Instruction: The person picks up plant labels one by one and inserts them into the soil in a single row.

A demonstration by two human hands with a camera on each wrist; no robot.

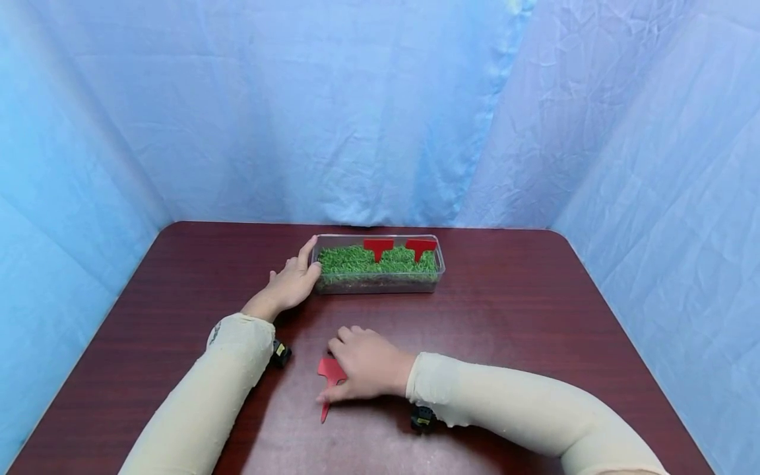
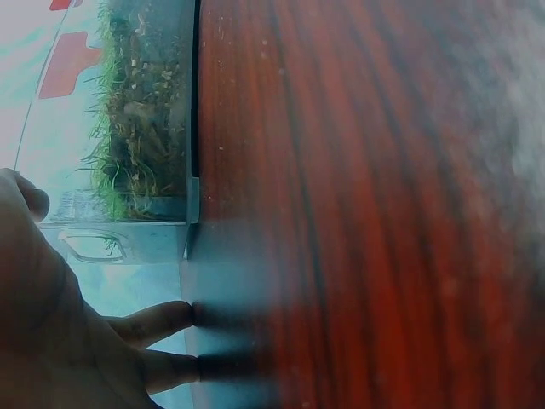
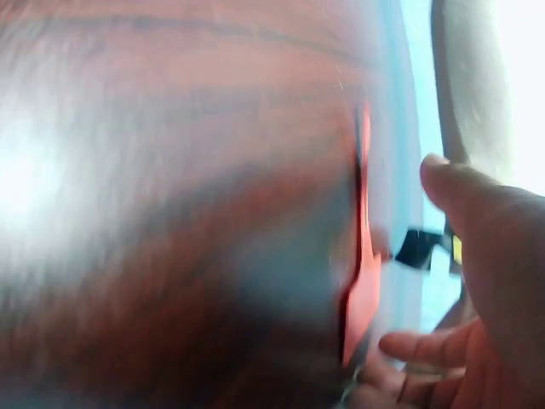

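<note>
A clear plastic box (image 1: 380,284) filled with green grass (image 1: 356,260) stands at the table's far middle. Two red T-shaped markers (image 1: 378,247) (image 1: 420,247) stick upright in its back row. My left hand (image 1: 295,277) rests flat against the box's left end, fingers straight. The left wrist view shows its fingers (image 2: 157,319) beside the box (image 2: 128,239) and the grass (image 2: 140,111). My right hand (image 1: 356,363) lies over a third red marker (image 1: 328,371) flat on the table near me. In the right wrist view that marker (image 3: 364,290) sits under the fingers, and the thumb (image 3: 460,183) stays apart from it.
The dark red wooden table (image 1: 534,316) has rounded corners and stands inside crumpled blue cloth walls (image 1: 332,119) at the back and both sides. Small black cameras sit at both wrists (image 1: 280,353) (image 1: 423,418).
</note>
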